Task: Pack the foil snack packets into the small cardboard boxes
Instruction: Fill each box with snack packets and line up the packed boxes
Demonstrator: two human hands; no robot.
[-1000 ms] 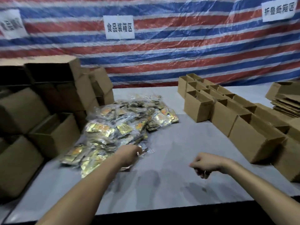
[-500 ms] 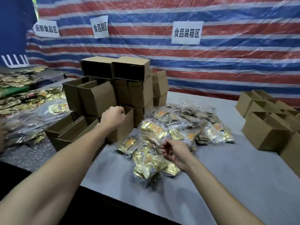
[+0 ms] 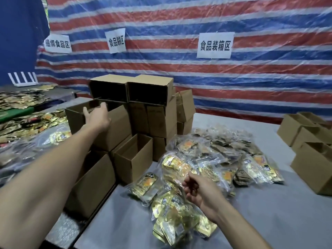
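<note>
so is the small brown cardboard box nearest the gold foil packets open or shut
Open. The small brown cardboard box stands upright with no flaps over its top, and its bare inner walls show.

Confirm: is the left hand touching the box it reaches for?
Cannot tell. In the head view the left hand overlaps the box at its open top, but neither contact nor gap shows plainly.

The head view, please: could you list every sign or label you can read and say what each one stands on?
"捆绑食品区": left paper sign on the striped tarp.
"食品装箱区": right paper sign on the same tarp.
middle paper sign: starts "食品" and ends "区"; the characters between are blurred.
foil packets: the print is too small to read.
</note>
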